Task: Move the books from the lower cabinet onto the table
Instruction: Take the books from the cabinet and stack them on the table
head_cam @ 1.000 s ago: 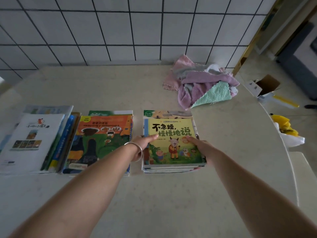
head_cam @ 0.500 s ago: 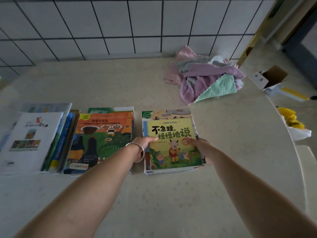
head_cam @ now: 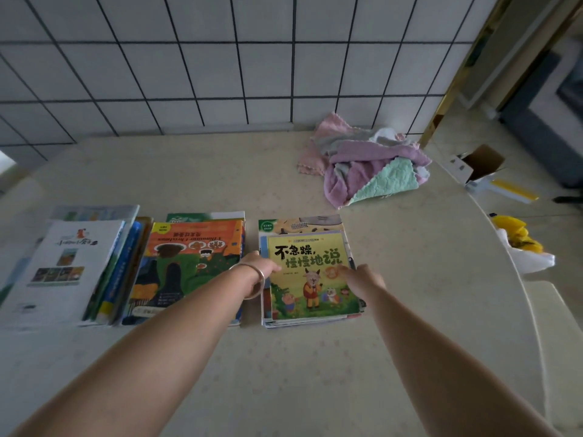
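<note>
Three piles of books lie on the beige table (head_cam: 315, 373). The right pile is topped by a yellow-green picture book (head_cam: 310, 272) with cartoon animals. My left hand (head_cam: 262, 269), a silver bangle on its wrist, rests on that book's left edge with the thumb on the cover. My right hand (head_cam: 362, 277) lies on the book's right edge, fingers fairly straight. The middle pile carries an orange and green book (head_cam: 189, 263). A white book (head_cam: 63, 269) tops the left pile.
A heap of pink, purple and green cloths (head_cam: 369, 165) lies at the back right by the tiled wall (head_cam: 220, 58). Beyond the table's curved right edge are an open cardboard box (head_cam: 479, 162) and a yellow thing in a white bag (head_cam: 520, 244) on the floor.
Both hands stay on the top book of the right pile; the view has tilted slightly so the table sits lower in frame. The books have not visibly moved.
</note>
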